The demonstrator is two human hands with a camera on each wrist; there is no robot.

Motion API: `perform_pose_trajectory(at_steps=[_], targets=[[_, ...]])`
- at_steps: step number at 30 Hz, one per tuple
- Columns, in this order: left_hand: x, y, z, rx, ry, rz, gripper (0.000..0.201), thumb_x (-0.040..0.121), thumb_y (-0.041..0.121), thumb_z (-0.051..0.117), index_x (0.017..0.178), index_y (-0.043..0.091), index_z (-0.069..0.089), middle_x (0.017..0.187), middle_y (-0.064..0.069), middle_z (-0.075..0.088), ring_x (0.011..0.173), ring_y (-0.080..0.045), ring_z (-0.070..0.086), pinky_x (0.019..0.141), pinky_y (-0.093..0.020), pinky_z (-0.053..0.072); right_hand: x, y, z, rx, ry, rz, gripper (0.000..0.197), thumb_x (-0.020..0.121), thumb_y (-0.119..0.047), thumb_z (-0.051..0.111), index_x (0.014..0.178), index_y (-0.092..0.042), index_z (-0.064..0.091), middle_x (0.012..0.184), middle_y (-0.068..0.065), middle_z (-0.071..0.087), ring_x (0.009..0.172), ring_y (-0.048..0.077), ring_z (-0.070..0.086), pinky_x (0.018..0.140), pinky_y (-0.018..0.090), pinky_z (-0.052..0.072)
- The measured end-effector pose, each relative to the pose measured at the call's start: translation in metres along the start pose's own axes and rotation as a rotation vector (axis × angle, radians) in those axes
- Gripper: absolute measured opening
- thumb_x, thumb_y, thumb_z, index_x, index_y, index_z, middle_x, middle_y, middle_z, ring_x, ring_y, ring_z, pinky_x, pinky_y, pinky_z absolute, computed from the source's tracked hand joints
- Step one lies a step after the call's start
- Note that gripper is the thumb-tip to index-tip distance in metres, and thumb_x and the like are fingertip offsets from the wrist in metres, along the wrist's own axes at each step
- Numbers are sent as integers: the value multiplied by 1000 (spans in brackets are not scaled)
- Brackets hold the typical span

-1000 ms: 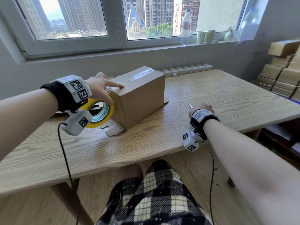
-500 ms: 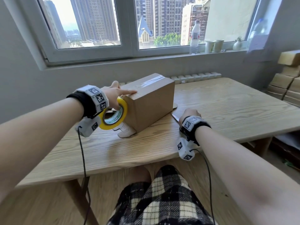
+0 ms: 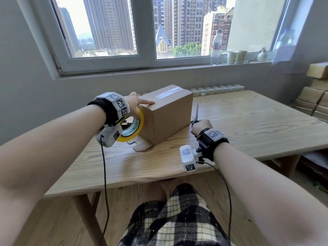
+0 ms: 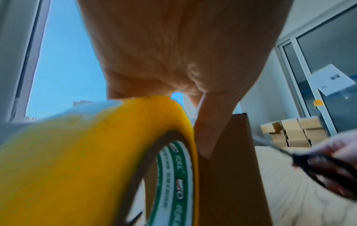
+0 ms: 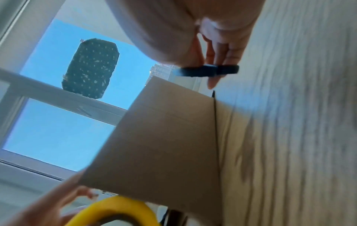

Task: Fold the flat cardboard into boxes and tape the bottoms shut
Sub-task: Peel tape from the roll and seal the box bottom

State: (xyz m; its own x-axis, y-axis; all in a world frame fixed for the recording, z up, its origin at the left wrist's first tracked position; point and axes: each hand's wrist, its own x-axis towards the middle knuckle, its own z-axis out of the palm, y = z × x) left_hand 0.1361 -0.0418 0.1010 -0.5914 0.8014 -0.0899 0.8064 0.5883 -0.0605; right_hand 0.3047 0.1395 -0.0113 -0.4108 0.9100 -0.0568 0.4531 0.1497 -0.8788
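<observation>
Worktop [image 3: 248,125]: pale wood with long wavy grain, matte, rounded front edge.
Cardboard box [image 3: 170,119]: plain brown corrugated board, a long rectangular block with crisp edges, standing on the worktop just in front of the window wall, between the two hands. A strip of clear glossy tape runs lengthwise down the middle of its upper face. A pale flap [image 3: 142,145] sticks out flat on the worktop from its near lower corner.
Tape roll [image 3: 135,129]: a wide ring, yellow-tinted wound tape on a brown card core, with a white and green printed label inside; it stands on edge against the box's near left end.
Left hand [image 3: 135,105]: the index finger lies straight along the top near edge of the box, pressing on it; the thumb [image 4: 210,128] runs down the box's end face beside the roll. The other fingers are over the roll; whether they curl around it is hidden.
Right hand [image 3: 201,127]: fingers curled through the black loop handles of scissors [image 3: 196,113], gripping them; the slim metal blades point up and away, just beside the box's right end, tips together.
Stacked boxes [image 3: 317,96]: brown cardboard, piled at the far right.
</observation>
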Motion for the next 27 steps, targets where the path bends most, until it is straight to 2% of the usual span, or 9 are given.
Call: perform_pose_trajectory(at_steps=[4, 9, 12, 13, 15, 18, 20, 23, 27], targets=[[-5, 2, 3, 25, 26, -20, 90, 87, 7, 66, 146, 59, 21, 120, -1, 30, 98, -23, 51, 70, -28, 45, -15, -26, 5, 245, 123, -240, 25, 97, -32, 61, 109, -12, 68, 105, 7, 72, 101, 27, 66, 84, 31, 51], [-18, 3, 10, -11, 121, 0, 92, 85, -4, 50, 147, 58, 20, 115, 3, 33, 83, -19, 52, 54, -22, 40, -41, -66, 27, 416, -198, -394, 16, 84, -32, 78, 91, -23, 67, 89, 3, 73, 76, 22, 72, 76, 37, 60], [-25, -3, 13, -91, 258, 25, 83, 80, -4, 58, 148, 40, 36, 118, 3, 49, 103, -22, 55, 72, -25, 48, -53, -85, 42, 340, -284, -376, 20, 89, -28, 73, 99, -10, 73, 86, 7, 72, 68, 21, 68, 63, 28, 55], [-27, -6, 15, -149, 309, 21, 76, 77, -2, 63, 142, 32, 45, 118, 3, 54, 108, -22, 56, 77, -26, 47, -54, -88, 44, 337, -284, -342, 22, 90, -29, 73, 101, -10, 74, 83, 6, 71, 63, 20, 66, 55, 23, 51], [-34, -14, 19, -222, 403, -8, 56, 73, 7, 71, 124, 24, 53, 110, 5, 58, 101, -18, 57, 68, -22, 41, -52, -93, 41, 310, -280, -290, 18, 90, -30, 72, 99, -14, 75, 74, 2, 68, 56, 16, 62, 41, 16, 41], [-40, -23, 32, -198, 499, -75, 49, 74, 32, 74, 116, 24, 50, 109, 5, 61, 88, -19, 57, 64, -27, 43, -48, -101, 32, 205, -306, -257, 13, 91, -31, 70, 96, -19, 74, 68, -2, 65, 54, 13, 61, 39, 15, 36], [-39, -26, 41, -241, 465, -81, 63, 75, 33, 74, 130, 28, 45, 115, -2, 65, 88, -22, 58, 73, -31, 47, -49, -106, 29, 185, -314, -234, 15, 90, -32, 72, 94, -18, 70, 72, 0, 66, 56, 14, 62, 38, 14, 36], [-37, -28, 47, -290, 390, -36, 84, 78, 19, 72, 150, 37, 33, 132, -4, 60, 86, -22, 56, 71, -27, 43, -51, -106, 28, 127, -315, -281, 19, 89, -33, 74, 94, -15, 72, 75, 0, 67, 58, 15, 63, 40, 15, 37], [-33, -30, 45, -397, 336, -27, 76, 79, 12, 70, 145, 39, 43, 115, 0, 63, 67, -14, 58, 55, -14, 45, -56, -100, 24, 240, -393, -319, 19, 82, -27, 81, 92, -16, 69, 77, 4, 67, 50, 13, 58, 35, 14, 36]])
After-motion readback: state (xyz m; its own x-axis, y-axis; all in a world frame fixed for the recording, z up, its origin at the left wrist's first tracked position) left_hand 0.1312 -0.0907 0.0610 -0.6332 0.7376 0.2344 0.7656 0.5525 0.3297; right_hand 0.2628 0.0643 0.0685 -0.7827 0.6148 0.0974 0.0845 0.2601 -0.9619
